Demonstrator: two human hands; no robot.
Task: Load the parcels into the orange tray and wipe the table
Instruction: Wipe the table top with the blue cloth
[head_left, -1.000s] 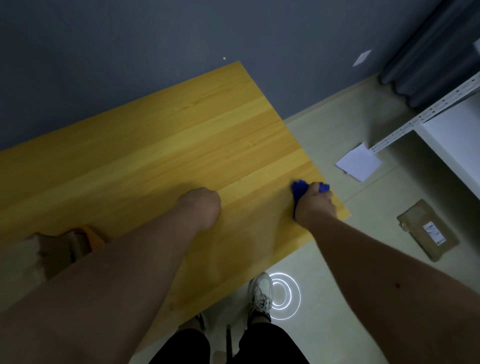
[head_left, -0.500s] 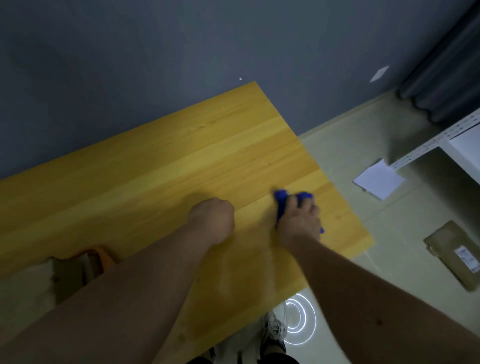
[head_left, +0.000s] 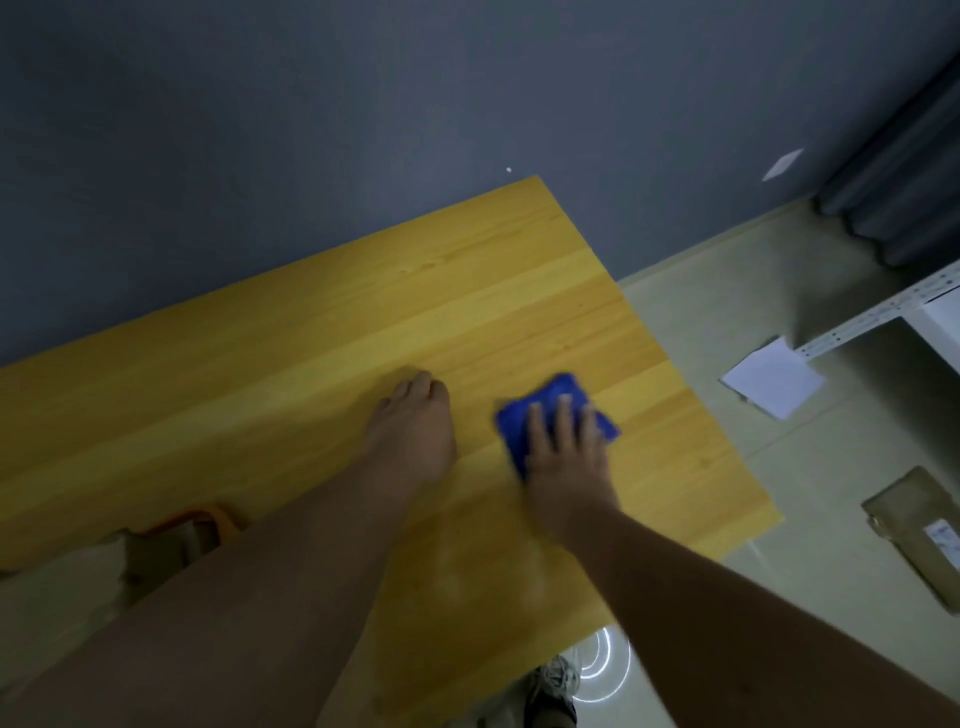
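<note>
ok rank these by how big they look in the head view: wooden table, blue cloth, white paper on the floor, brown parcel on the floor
1. wooden table, by far the largest.
2. brown parcel, though the picture's edge cuts it off.
3. blue cloth and white paper: they look about alike, and the right hand covers part of the cloth, so no ranking between them.

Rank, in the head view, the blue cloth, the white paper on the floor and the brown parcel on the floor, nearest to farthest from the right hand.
1. Blue cloth: under the right hand, on the table.
2. White paper: floor, to the right beyond the table edge.
3. Brown parcel: floor, far right.
</note>
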